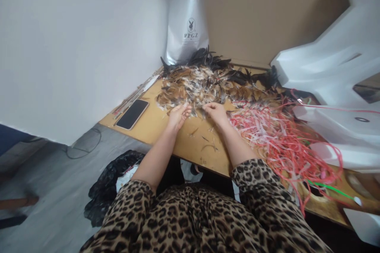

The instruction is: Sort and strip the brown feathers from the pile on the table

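A heap of brown, white and black feathers covers the far part of a wooden table. My left hand rests at the near edge of the heap, fingers curled together over some feathers. My right hand is just to its right, fingers bent and pinched into the feathers. What each hand holds is too small to make out. Loose single feathers lie between my forearms.
A black phone lies at the table's left edge beside thin sticks. A tangle of red, pink and white strips fills the right side. A white bag stands in the corner. White foam blocks sit right; a black bag lies below.
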Motion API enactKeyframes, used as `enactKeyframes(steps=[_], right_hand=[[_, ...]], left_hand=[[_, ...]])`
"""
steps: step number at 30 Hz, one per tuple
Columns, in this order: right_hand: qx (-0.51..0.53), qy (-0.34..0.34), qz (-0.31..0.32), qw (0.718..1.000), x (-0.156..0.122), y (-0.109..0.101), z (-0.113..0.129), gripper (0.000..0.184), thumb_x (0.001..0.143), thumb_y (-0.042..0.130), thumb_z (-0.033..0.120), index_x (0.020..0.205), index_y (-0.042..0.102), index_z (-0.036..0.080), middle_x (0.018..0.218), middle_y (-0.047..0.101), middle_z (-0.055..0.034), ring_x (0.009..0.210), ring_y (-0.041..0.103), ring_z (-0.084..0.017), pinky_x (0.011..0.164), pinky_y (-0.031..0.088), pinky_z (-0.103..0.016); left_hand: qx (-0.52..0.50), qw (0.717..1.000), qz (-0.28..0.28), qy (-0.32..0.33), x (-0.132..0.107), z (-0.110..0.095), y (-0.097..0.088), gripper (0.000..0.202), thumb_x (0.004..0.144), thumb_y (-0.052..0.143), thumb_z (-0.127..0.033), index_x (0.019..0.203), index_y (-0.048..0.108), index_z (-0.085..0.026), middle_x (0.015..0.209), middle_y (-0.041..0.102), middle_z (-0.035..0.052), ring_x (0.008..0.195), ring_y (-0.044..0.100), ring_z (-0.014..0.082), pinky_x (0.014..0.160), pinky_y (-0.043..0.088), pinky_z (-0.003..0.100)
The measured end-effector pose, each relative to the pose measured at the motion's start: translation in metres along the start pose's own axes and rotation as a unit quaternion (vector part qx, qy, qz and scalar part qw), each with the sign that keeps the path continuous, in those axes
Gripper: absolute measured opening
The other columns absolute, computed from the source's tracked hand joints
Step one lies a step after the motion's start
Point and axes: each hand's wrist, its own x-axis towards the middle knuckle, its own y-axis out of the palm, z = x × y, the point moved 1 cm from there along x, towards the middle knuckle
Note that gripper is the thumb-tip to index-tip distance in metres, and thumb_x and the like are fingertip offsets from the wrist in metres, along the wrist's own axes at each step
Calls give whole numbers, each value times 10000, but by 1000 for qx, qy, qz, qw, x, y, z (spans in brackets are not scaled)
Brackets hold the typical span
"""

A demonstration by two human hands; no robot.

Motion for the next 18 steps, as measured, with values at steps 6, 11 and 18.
enactKeyframes(steps=[6, 11, 18], right_hand=[[-373, -73, 84, 921, -11, 4, 6, 180, 703, 543, 303, 712, 683, 191, 761, 678, -68, 725, 594, -191, 666, 407, -281], [-512, -55, 87, 853, -19, 13, 15, 221, 751, 497, 240, 764, 691, 137, 895, 660, -194, 842, 612, -270, 742, 406, -340], [-219, -5, 65, 974, -6, 1, 5, 153, 657, 577, 285, 646, 658, 155, 611, 627, -33, 571, 534, -139, 569, 379, -251]], left_hand=[[-11, 1000, 8, 8, 2, 0, -2, 125, 739, 642, -213, 773, 618, -94, 680, 655, 22, 515, 560, 18, 493, 417, 116], [2, 1000, 4, -5, -1, 0, 0, 147, 727, 656, -228, 770, 613, -94, 686, 654, 23, 517, 560, 18, 503, 421, 118], [12, 999, 25, -15, -3, 2, 2, 137, 725, 656, -218, 777, 618, -97, 688, 659, 30, 529, 567, 28, 495, 416, 122]])
